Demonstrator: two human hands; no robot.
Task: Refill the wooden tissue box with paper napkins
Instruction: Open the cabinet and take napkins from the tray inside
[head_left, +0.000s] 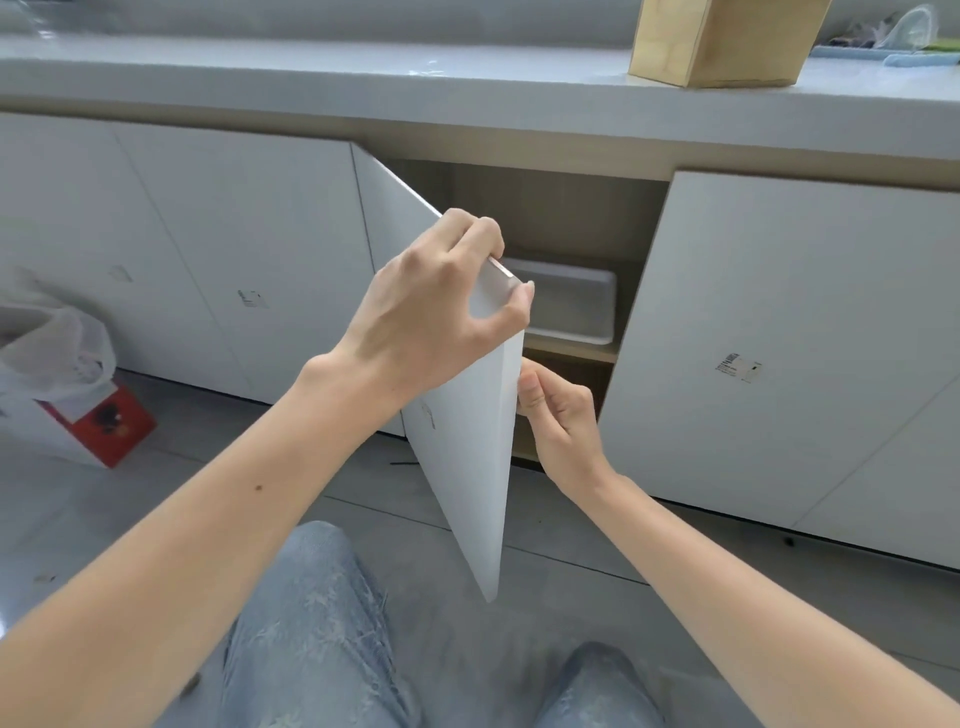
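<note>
Knees in pale jeans (311, 639) fill the bottom of the view, and above them both forearms reach to the cabinet door (467, 441), which stands part open with its free edge turned toward the camera. On that edge the left hand (431, 312) is clamped near the top corner, fingers curled over the face and thumb pressed against the thin side; the right hand (556, 421) sits lower on the same edge, thumb and forefinger drawn together in a pinch on or just behind it, though the contact itself is hidden. Behind the door, on the shelf inside the opening, lies a white tray (571, 306); no napkins can be seen in it from here. Well above the door and to its right, the wooden box (717, 47) stands on the counter (363, 78). My guess is that the right hand, nearer the opening, would reach in, while the left swings the door wider
</note>
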